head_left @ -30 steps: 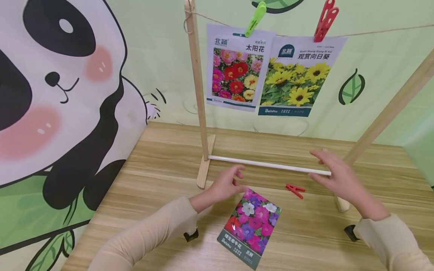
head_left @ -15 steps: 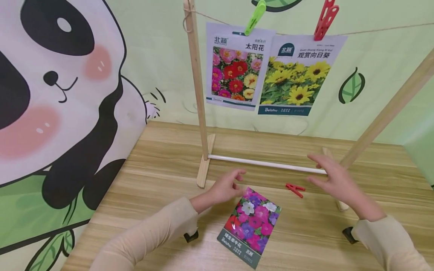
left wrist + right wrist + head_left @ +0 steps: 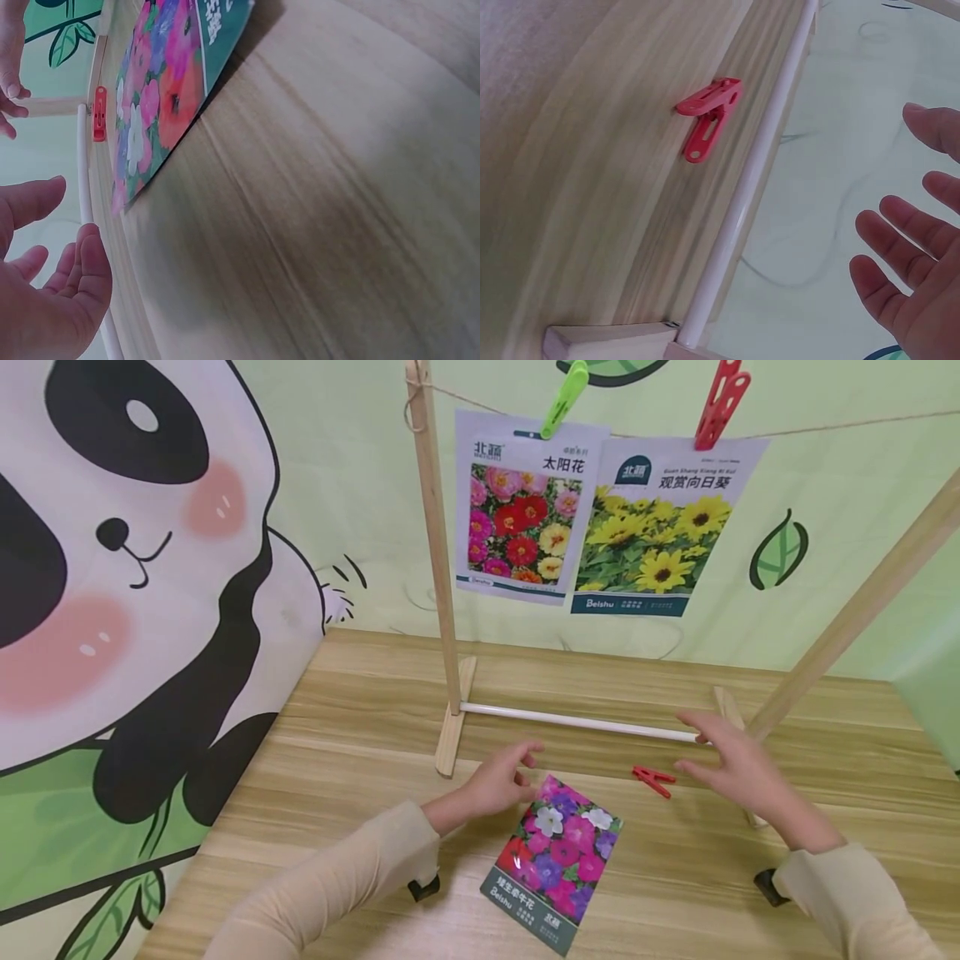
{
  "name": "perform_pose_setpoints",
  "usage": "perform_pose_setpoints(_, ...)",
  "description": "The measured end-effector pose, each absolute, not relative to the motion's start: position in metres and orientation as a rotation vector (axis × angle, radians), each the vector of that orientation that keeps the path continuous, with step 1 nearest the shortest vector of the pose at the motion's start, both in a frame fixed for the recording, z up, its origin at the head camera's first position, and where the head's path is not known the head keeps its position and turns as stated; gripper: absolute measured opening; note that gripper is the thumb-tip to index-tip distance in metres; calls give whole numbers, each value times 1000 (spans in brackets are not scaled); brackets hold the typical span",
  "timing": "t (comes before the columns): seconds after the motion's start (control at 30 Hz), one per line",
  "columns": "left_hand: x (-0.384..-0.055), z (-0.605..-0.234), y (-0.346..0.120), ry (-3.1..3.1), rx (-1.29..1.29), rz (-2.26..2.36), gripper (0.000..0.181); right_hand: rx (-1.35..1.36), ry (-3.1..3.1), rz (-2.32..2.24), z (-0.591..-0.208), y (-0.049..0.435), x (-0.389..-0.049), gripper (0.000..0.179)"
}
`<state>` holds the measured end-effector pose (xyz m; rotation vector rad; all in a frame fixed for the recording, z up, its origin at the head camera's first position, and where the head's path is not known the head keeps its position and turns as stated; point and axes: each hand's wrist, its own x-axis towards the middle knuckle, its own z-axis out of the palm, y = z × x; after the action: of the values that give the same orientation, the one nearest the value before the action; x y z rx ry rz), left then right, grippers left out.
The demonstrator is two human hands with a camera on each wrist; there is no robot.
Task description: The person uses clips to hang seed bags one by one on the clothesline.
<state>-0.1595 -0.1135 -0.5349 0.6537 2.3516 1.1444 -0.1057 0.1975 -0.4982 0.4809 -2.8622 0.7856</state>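
Observation:
My left hand (image 3: 497, 781) hovers beside the top corner of a seed packet (image 3: 558, 856) printed with pink and purple flowers; in the left wrist view its loosely bent fingers hold nothing. The packet lies on the wooden table. To its upper right lies a red clothespin (image 3: 654, 781), also plain in the right wrist view. My right hand (image 3: 738, 764) is just right of that clothespin, thumb and fingers spread, with nothing between them. Two more packets, one of mixed flowers (image 3: 525, 522) and one of sunflowers (image 3: 660, 539), hang from a string by a green clothespin (image 3: 565, 400) and red clothespins (image 3: 722, 406).
A wooden post (image 3: 437, 543) at the left and a slanting one (image 3: 862, 602) at the right carry the string. A white rod (image 3: 585, 722) joins their feet, low behind both hands. Behind the table (image 3: 337, 727) is a wall with a panda picture (image 3: 247, 568).
My right hand has moved slightly left, nearer the loose red clothespin. The left hand has shifted very slightly away from the packet's corner. Packets and clothespins stay where they were.

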Motion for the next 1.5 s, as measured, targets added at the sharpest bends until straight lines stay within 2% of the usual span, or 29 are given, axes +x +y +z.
perform_pose_setpoints(1.17,-160,-552,-110,2348,652,1091,59,472,-2983,798,-531,198,-104,60)
perform_pose_setpoints(1.5,-161,-557,-108,2398,701,1044,59,506,-2938,822,-543,194,-103,56)
